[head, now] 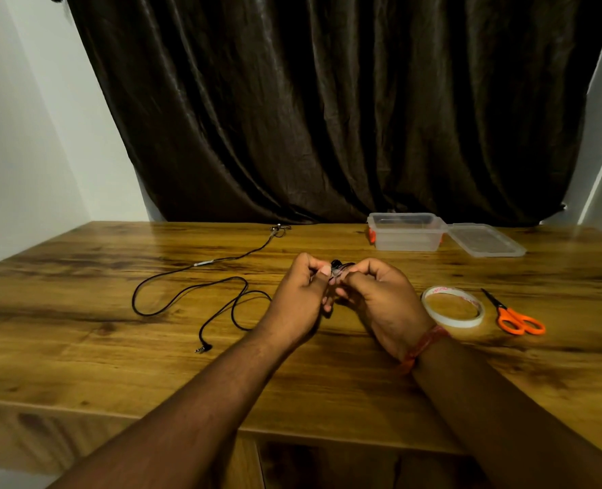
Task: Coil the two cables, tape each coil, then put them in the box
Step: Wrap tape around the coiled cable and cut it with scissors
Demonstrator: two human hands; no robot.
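Both hands meet above the middle of the wooden table (80,365). My left hand (301,294) and my right hand (377,298) pinch a small black coiled cable (338,268) between their fingertips, with a bit of clear tape on it; most of the coil is hidden by the fingers. A second black cable (186,289) lies loose and uncoiled on the table to the left, its jack plug (202,348) near the front and its earpieces (280,229) at the back edge. The clear plastic box (407,232) stands open at the back right.
The box's lid (484,240) lies beside it on the right. A roll of clear tape (453,307) and orange-handled scissors (514,317) lie right of my right hand. A dark curtain (327,100) hangs behind the table.
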